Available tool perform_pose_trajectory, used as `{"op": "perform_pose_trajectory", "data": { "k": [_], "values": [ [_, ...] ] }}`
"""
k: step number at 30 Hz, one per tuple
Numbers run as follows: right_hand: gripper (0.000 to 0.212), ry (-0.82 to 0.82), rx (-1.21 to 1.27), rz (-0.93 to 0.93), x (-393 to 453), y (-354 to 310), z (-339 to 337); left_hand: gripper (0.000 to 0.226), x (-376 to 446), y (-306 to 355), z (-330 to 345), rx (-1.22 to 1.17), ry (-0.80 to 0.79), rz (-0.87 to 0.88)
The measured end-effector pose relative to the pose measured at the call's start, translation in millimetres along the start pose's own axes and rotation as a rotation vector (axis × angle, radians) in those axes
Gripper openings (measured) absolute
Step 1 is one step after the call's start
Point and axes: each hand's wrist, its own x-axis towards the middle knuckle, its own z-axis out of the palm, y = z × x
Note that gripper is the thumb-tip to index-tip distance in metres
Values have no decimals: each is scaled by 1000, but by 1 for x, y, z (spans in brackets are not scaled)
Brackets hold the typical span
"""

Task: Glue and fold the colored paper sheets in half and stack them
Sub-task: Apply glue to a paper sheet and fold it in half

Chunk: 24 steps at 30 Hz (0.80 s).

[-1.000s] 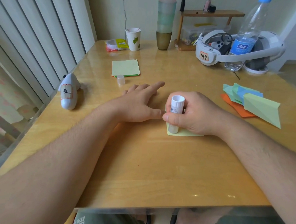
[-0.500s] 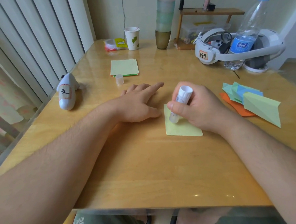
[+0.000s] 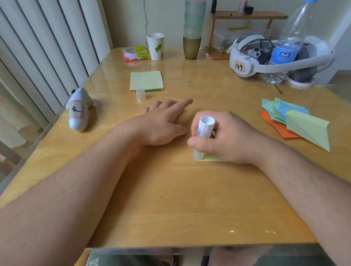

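Your right hand (image 3: 227, 138) grasps the glue stick (image 3: 203, 135) near-upright on the yellow sheet (image 3: 210, 158); your left hand (image 3: 164, 123), flat and released, lies at nine o'clock.

The right hand (image 3: 225, 138) grips a glue stick (image 3: 203, 133) upright on a yellow-green sheet (image 3: 211, 158); the left hand (image 3: 164, 123) lies flat on the tabletop (image 3: 174, 204).

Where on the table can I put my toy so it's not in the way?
Bare wood lies along the near table edge between the forearms, and between the paper stack and headset. Crowded: back edge, folded papers.
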Motion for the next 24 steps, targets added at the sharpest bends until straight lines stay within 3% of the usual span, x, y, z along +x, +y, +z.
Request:
{"op": "perform_pose_trajectory", "data": {
  "k": [5,8,11,17,24],
  "values": [
    [28,-17,90,27,0,0,1,74,0,0,0,7,-1,1],
    [24,109,182,18,1,3,-4,74,-1,1,-1,6,0,1],
    [22,171,104,28,2,7,-9,76,-1,1,0,20,3,3],
    [21,96,-40,25,-1,10,-7,79,-1,2,0,41,8,12],
    [22,20,2,-29,-3,5,-1,80,1,0,3,57,18,20]
  ]
}}
